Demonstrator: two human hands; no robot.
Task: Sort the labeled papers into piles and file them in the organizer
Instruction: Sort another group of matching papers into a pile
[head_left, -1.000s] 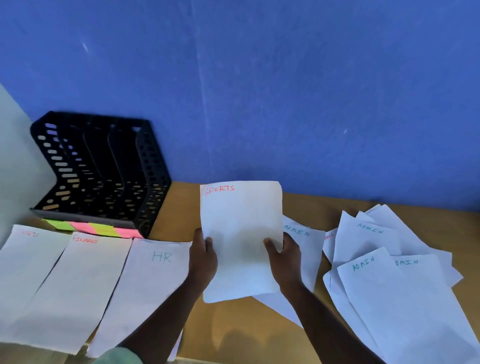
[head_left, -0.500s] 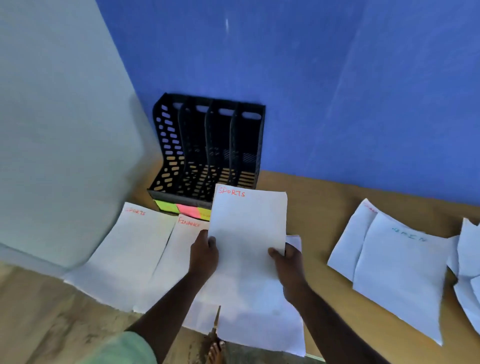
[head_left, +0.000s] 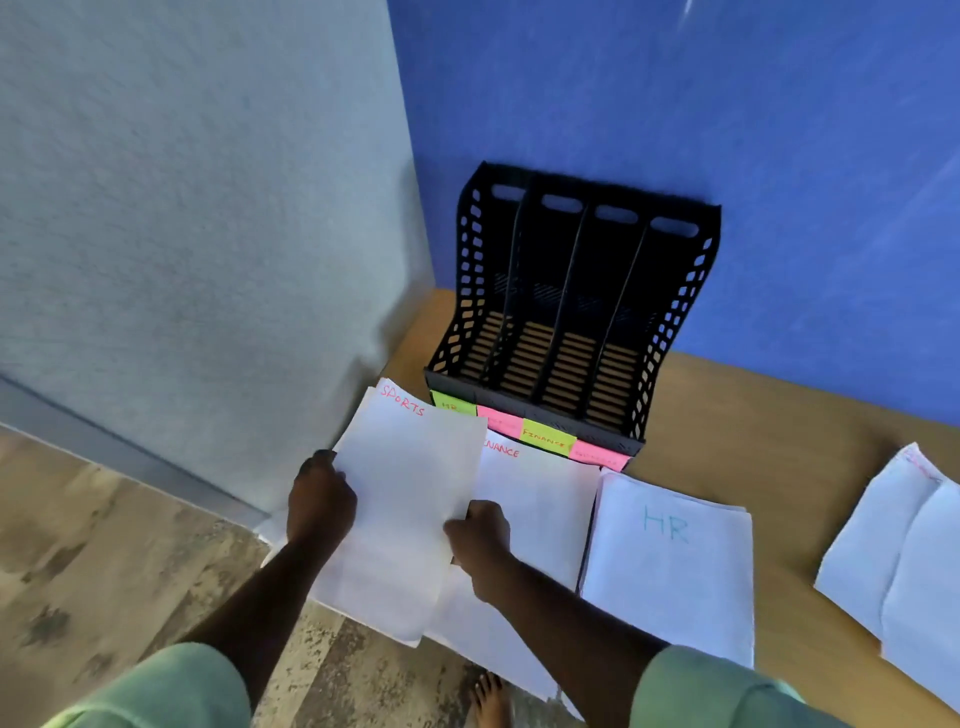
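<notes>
Nearest, two pale green sleeves (head_left: 727, 691) frame the view above a mottled wood-grain floor (head_left: 104, 561), where a bare foot (head_left: 488, 696) shows. The left hand (head_left: 319, 501) grips the left edge of a white sheet headed SPORTS (head_left: 405, 499) in red, fingers curled round that edge; the right hand (head_left: 478, 535) pinches the sheet's right edge, fingers curled. The sheet is held over the near left end of the tan tabletop (head_left: 753, 415). To its right lie flat rectangular stacks: a FINANCE pile (head_left: 540, 499), then an HR pile (head_left: 670, 561) lettered in blue, and further right, loose overlapping sheets (head_left: 893, 551). Beyond stands a black perforated plastic organizer (head_left: 670, 332) with four slatted-floor slots, its front lip bearing green and pink sticky labels (head_left: 545, 434). Farthest are a textured grey wall (head_left: 197, 218) and a blue wall (head_left: 675, 78).
</notes>
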